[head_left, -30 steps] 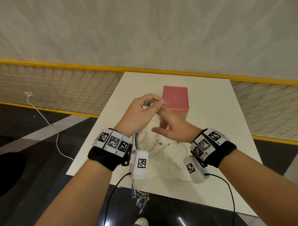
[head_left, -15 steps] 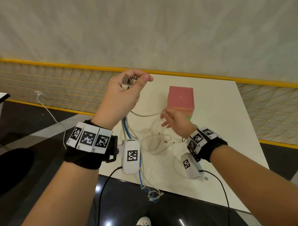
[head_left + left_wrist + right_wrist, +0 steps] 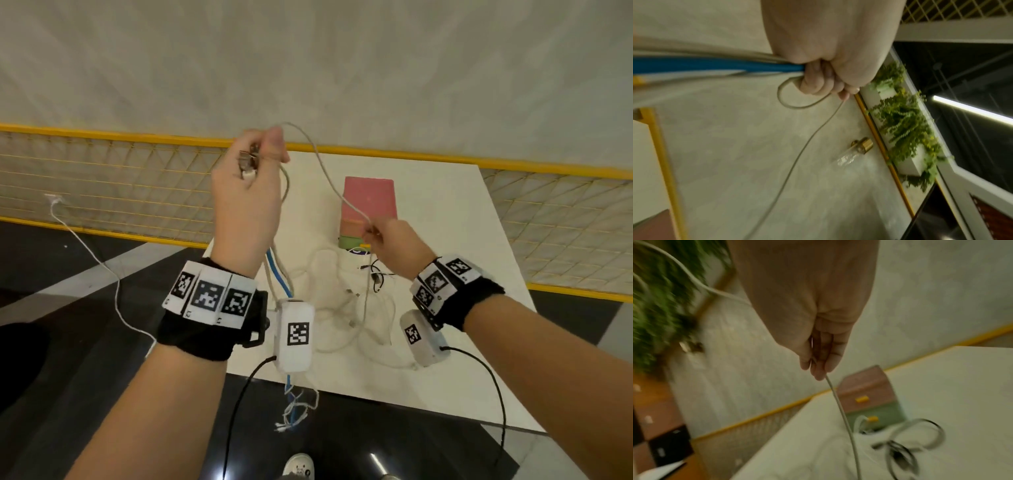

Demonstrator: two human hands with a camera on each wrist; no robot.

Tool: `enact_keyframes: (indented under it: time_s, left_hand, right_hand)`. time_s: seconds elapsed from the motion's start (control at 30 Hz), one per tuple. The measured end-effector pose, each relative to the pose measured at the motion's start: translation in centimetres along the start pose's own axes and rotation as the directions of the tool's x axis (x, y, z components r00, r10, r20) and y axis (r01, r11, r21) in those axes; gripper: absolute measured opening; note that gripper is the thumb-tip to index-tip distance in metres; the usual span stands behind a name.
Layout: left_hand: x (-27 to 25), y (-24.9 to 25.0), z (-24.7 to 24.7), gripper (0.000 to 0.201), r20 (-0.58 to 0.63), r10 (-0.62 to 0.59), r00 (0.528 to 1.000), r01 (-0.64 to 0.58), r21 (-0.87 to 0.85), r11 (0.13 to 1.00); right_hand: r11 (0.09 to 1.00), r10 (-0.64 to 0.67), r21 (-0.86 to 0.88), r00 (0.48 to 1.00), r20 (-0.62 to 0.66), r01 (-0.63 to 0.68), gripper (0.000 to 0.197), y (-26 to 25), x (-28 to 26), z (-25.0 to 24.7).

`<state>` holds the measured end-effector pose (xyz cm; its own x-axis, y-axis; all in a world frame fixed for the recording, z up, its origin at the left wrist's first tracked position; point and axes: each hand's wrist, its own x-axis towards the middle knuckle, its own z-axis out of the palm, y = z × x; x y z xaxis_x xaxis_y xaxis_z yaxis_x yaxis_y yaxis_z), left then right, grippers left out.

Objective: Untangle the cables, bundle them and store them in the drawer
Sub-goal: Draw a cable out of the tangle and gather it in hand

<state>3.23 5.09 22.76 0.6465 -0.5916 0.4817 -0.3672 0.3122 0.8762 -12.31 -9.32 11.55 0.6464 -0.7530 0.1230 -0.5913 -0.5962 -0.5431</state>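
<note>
My left hand (image 3: pixel 253 161) is raised above the table's far left corner and grips a bunch of cable plugs (image 3: pixel 247 163); in the left wrist view its fingers (image 3: pixel 818 81) close round a blue cable (image 3: pixel 715 65) and grey ones. A grey cable (image 3: pixel 329 178) arcs from it down to my right hand (image 3: pixel 375 234), which pinches it in front of the small drawer box (image 3: pixel 370 198). The right wrist view has that cable (image 3: pixel 840 405) running down from the fingertips (image 3: pixel 818 369). A loose tangle of white cables (image 3: pixel 342 308) and a black cable (image 3: pixel 376 277) lies on the white table (image 3: pixel 462 359).
The drawer box has a pink top, pink and green drawer fronts (image 3: pixel 873 408) with yellow handles. Cable ends (image 3: pixel 294 411) hang over the table's near edge. A yellow-railed mesh fence (image 3: pixel 102 185) runs behind the table. A white cord (image 3: pixel 89 250) trails on the dark floor at left.
My left hand has risen up and away from the table with the plugs. My right hand has moved apart from it to the right and now pinches the grey cable, stretched between both hands.
</note>
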Motion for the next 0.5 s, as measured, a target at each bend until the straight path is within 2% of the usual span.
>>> enact_keyframes:
  time_s: [0.03, 0.1, 0.2, 0.33, 0.43, 0.5]
  left_hand:
    - [0.6, -0.1, -0.6, 0.031, -0.045, 0.005, 0.999, -0.006, -0.034, 0.999]
    - [1.6, -0.4, -1.7, 0.032, -0.059, 0.015, 0.998, -0.018, -0.041, 0.999]
    - [1.5, -1.3, -2.5, 0.03, -0.03, 0.016, 0.999, -0.015, 0.049, 0.999]
    - [0.2, -2.2, -2.7, 0.031, -0.035, -0.016, 0.999, 0.021, 0.161, 0.987]
    - [-0.6, -2.3, -2.7, 0.031, -0.024, -0.06, 0.998, 0.062, 0.131, 0.989]
    - [-1.0, -2.0, -2.7, 0.031, -0.024, -0.067, 0.997, 0.07, 0.139, 0.988]
  right_hand:
    - [0.999, 0.045, -0.02, 0.997, 0.068, -0.044, 0.022, 1.1, -0.5, 0.6]
    - [0.997, 0.07, 0.017, 0.992, 0.104, -0.073, 0.022, 2.0, -1.5, 0.9]
    - [0.972, 0.027, 0.232, 0.999, -0.022, -0.022, 0.018, -0.3, -2.2, -1.7]
    - [0.849, -0.18, 0.457, 0.959, -0.22, 0.265, 0.019, -6.5, -2.4, -8.2]
    - [0.763, -0.321, 0.487, 0.903, -0.285, 0.425, 0.019, -10.6, -3.6, -12.3]
    - [0.726, -0.383, 0.488, 0.875, -0.296, 0.484, 0.018, -12.7, -4.9, -14.1]
